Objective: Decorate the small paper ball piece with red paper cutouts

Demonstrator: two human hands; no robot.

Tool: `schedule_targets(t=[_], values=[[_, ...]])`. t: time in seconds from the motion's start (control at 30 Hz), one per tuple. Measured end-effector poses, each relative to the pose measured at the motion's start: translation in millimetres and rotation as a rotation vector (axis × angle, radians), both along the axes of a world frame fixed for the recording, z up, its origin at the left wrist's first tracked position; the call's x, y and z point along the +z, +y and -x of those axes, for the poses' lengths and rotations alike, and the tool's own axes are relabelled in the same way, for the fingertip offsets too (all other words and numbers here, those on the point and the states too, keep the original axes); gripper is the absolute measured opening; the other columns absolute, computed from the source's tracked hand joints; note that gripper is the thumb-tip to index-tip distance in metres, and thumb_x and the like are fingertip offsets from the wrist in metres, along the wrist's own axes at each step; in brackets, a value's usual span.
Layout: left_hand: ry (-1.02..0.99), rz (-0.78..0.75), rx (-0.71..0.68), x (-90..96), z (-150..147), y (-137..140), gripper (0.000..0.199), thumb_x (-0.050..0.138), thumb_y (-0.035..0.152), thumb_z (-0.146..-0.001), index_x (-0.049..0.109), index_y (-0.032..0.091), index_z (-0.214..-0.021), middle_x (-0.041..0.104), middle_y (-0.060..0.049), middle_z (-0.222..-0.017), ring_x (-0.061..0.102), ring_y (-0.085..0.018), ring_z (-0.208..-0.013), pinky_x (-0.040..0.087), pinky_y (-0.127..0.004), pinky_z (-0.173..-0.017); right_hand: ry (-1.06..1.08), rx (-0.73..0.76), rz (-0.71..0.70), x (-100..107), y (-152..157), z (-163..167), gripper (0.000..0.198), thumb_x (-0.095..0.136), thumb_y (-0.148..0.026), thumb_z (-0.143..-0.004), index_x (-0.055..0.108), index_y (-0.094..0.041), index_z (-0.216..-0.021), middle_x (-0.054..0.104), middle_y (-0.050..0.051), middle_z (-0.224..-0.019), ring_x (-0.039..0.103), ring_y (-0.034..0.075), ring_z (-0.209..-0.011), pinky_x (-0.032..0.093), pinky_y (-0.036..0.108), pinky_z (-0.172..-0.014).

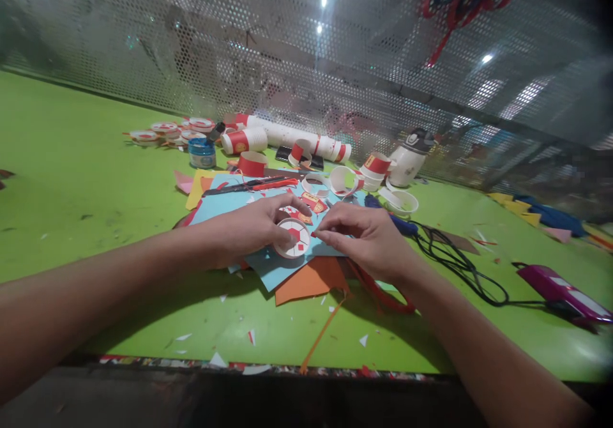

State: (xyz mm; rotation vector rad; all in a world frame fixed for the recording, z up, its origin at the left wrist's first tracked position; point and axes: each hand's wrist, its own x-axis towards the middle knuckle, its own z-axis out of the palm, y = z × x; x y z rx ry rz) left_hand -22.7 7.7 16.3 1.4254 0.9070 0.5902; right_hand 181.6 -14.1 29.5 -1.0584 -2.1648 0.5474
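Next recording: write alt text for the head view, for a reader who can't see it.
A left hand holds a white paper disc with a football pattern over light-blue paper, while the right hand pinches a small red piece. Beyond them on the green table are a blue jar and cut paper cups.

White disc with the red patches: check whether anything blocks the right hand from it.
Nothing visible stands between the right hand and the white disc; the left hand's thumb covers part of its left side.

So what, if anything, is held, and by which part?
Left hand: patterned disc, thumb on its face. Right hand: tiny red piece, pinched; part unclear.
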Motion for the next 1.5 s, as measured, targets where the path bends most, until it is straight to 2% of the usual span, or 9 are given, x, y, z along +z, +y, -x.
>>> schedule_targets(t=[0.23, 0.37, 0.6, 0.83, 1.03, 1.27, 1.5], values=[[-0.053, -0.016, -0.001, -0.5, -4.7, -3.0, 0.065, 0.062, 0.007, -0.063, 0.050, 0.026, -0.125, 0.066, 0.000, -0.085, 0.058, -0.015, -0.070, 0.042, -0.024, -0.060, -0.031, 0.026, -0.030, -3.3, -1.1, 7.6, 0.009, 0.064, -0.010, -0.081, 0.069, -0.014, -0.075, 0.062, 0.003, -0.071, 0.053, 0.012, -0.064, 0.044, 0.028, -0.063], [-0.053, -0.025, 0.031, -1.2, -6.5, -3.1, 0.065, 0.063, 0.007, -0.062, 0.053, 0.026, -0.124, 0.064, 0.003, -0.079, 0.056, -0.014, -0.066, 0.040, -0.023, -0.057, -0.041, -0.021, -0.038, -5.5, -1.7, 10.4, 0.009, 0.065, -0.009, -0.080, 0.069, -0.013, -0.073, 0.060, 0.003, -0.070, 0.052, 0.013, -0.065, 0.042, 0.028, -0.062], [-0.046, -0.012, 0.095, -1.3, -8.3, -4.1, 0.059, 0.063, 0.006, -0.059, 0.059, 0.023, -0.115, 0.060, 0.005, -0.071, 0.054, -0.013, -0.063, 0.039, -0.023, -0.057, -0.027, -0.046, -0.026, -8.2, -2.2, 13.4, 0.011, 0.064, -0.008, -0.080, 0.068, -0.013, -0.071, 0.059, 0.003, -0.071, 0.052, 0.013, -0.065, 0.041, 0.029, -0.061], [-0.062, -0.007, 0.136, 0.5, -12.0, -8.0, 0.047, 0.064, 0.009, -0.059, 0.063, 0.018, -0.105, 0.069, -0.002, -0.090, 0.061, -0.016, -0.074, 0.045, -0.026, -0.066, -0.040, -0.079, -0.042, -9.9, -2.8, 15.5, 0.011, 0.064, -0.009, -0.080, 0.069, -0.014, -0.072, 0.059, 0.003, -0.071, 0.051, 0.013, -0.065, 0.040, 0.028, -0.059], [0.008, -0.002, 0.204, -0.6, -13.0, -8.8, 0.035, 0.068, 0.015, -0.059, 0.066, 0.015, -0.093, 0.067, -0.003, -0.076, 0.057, -0.015, -0.064, 0.042, -0.027, -0.059, -0.004, -0.110, -0.067, -12.6, -3.1, 17.8, 0.011, 0.064, -0.011, -0.080, 0.067, -0.015, -0.070, 0.059, 0.002, -0.070, 0.051, 0.013, -0.064, 0.039, 0.028, -0.058], [-0.050, 0.030, 0.235, -1.6, -13.2, -8.3, 0.029, 0.071, 0.016, -0.059, 0.066, 0.013, -0.087, 0.063, -0.001, -0.069, 0.050, -0.011, -0.058, 0.036, -0.023, -0.055, 0.053, -0.116, -0.027, -15.9, -3.5, 20.0, 0.009, 0.062, -0.014, -0.081, 0.065, -0.017, -0.073, 0.058, 0.003, -0.076, 0.053, 0.014, -0.070, 0.042, 0.028, -0.059], [-0.096, 0.069, 0.230, -2.1, -13.3, -8.4, 0.024, 0.074, 0.017, -0.061, 0.065, 0.012, -0.083, 0.063, -0.001, -0.066, 0.051, -0.011, -0.056, 0.036, -0.023, -0.055, 0.054, -0.111, -0.053, -15.1, -4.3, 19.1, 0.010, 0.062, -0.012, -0.080, 0.064, -0.018, -0.073, 0.058, 0.003, -0.079, 0.054, 0.014, -0.072, 0.042, 0.028, -0.060]])
